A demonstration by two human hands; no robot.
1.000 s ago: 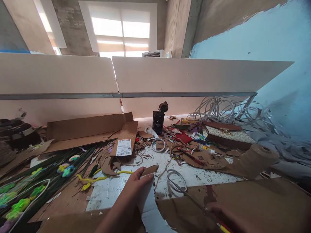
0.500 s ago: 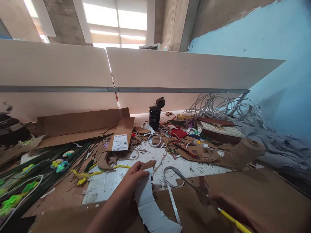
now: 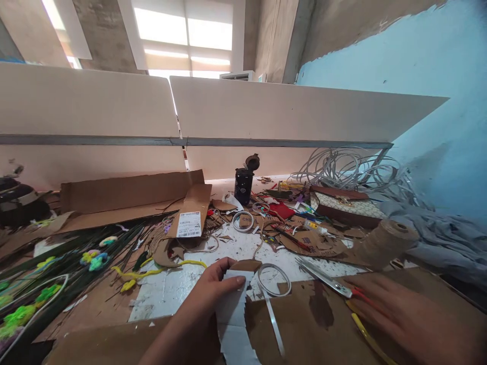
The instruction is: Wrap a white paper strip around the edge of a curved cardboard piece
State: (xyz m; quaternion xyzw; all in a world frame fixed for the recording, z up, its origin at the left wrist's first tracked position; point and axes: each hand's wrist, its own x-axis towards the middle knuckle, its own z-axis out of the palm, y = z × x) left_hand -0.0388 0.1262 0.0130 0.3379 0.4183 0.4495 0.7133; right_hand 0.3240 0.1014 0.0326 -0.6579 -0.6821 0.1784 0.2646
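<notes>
White strip (image 3: pixel 234 324) is pinched in the left hand (image 3: pixel 210 290), the right hand (image 3: pixel 409 309), fingers (image 3: pixel 375 285) outstretched, over scissors (image 3: pixel 329 281).

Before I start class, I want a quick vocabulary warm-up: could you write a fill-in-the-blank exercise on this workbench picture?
1. The left hand holds a strip whose large visible face is coloured ____.
2. By the right hand, the two-bladed tool is a pair of ____.
3. The lid of the black bottle is not shut but ____.

Missing words: white; scissors; open.
</notes>
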